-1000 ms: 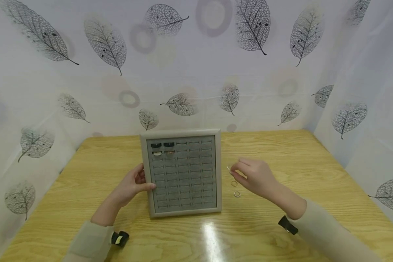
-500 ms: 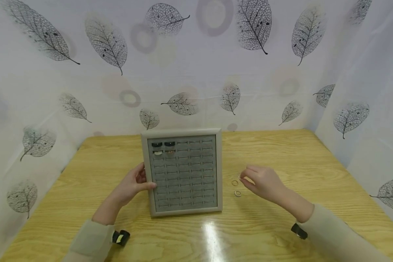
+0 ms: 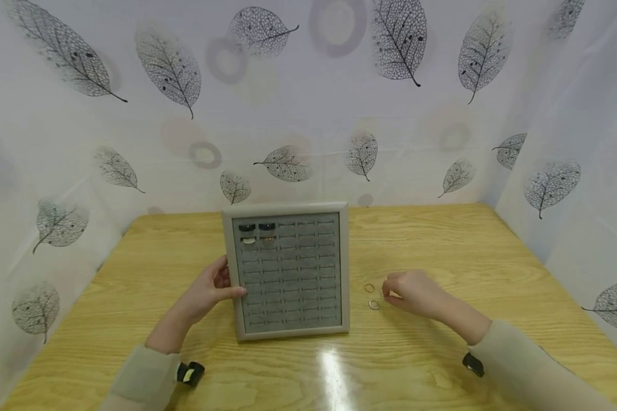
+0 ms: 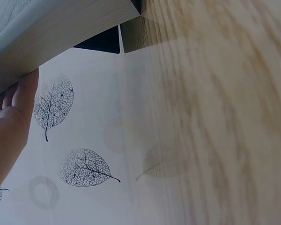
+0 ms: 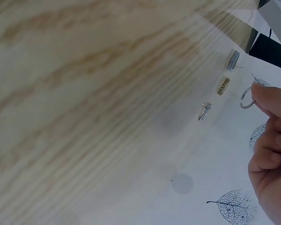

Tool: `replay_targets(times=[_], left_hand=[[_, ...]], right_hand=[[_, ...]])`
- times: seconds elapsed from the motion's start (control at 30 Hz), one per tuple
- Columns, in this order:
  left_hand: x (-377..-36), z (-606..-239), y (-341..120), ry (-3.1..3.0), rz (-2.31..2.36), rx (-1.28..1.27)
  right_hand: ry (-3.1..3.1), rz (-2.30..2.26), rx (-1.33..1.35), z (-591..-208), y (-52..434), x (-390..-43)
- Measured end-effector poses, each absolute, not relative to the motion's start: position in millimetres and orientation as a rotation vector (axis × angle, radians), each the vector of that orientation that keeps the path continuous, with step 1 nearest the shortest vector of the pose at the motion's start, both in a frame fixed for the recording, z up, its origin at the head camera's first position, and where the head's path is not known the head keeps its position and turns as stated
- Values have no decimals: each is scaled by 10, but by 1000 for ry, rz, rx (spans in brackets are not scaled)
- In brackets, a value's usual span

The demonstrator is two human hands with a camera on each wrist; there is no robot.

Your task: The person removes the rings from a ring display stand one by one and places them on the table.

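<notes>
A thin silver ring sits pinched at the fingertips of the right hand, low over the light wooden table; the wrist view shows it as a slim, plain-looking band held edge-on, fingers curled round it. In the head view the hand hides it. Just left of that hand, two more small rings lie flat on the wood: a gold-toned ring and a silver ring. The wrist view shows three small rings beyond the fingertips. The left hand grips the left edge of a grey framed ring display tray, thumb on the frame, fingers curled behind. The tray's slotted grey velvet holds two dark rings and two pale ones in its top-left slots.
</notes>
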State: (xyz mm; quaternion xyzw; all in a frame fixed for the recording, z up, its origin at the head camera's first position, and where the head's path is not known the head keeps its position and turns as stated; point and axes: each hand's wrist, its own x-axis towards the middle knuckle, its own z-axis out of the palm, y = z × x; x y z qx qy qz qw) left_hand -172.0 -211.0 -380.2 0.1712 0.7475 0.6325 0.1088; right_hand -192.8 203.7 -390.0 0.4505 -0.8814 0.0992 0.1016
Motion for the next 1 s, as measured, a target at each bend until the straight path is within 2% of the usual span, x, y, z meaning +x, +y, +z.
replay_targets(times=[1.0], left_hand=[[-1713,-3792,-2113,2223,1827,505]], right_hand=[[-2817,264,1318,-3980,2115,-1946]])
